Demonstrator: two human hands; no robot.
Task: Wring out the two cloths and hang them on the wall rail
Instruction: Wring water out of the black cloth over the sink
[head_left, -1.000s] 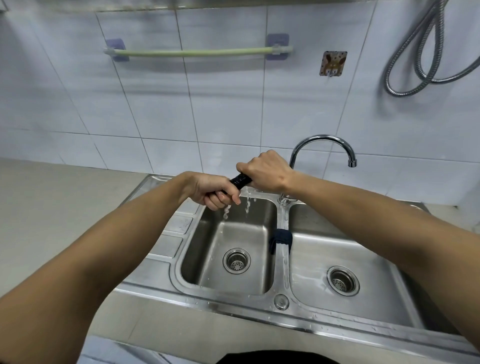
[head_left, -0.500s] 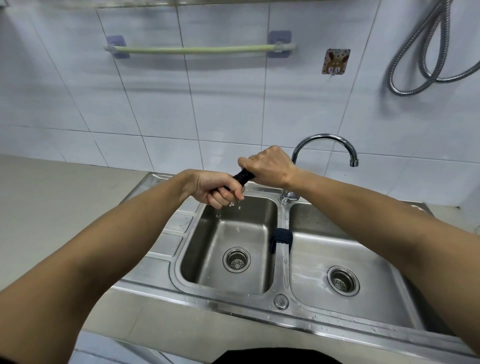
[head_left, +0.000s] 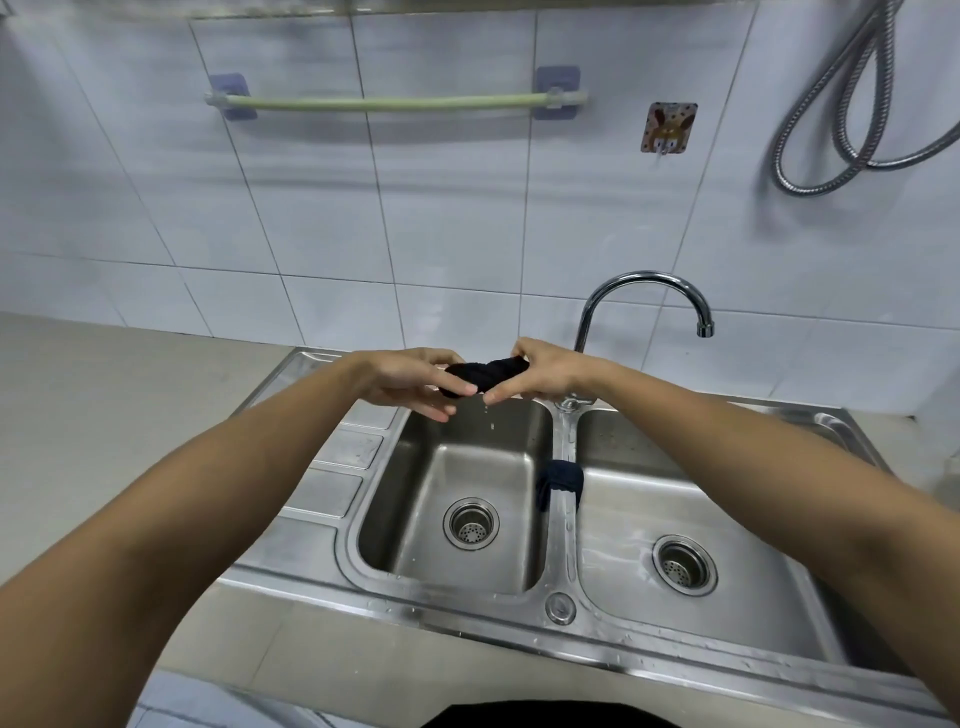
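I see both hands over the left basin (head_left: 457, 519) of the steel sink. The left hand (head_left: 410, 382) and the right hand (head_left: 540, 374) each pinch an end of a twisted dark cloth (head_left: 485, 373) held between them, fingers loosely curled round it, with drops falling below. The second dark cloth (head_left: 560, 480) hangs over the divider between the two basins. The pale green wall rail (head_left: 395, 103) sits high on the tiles, bare.
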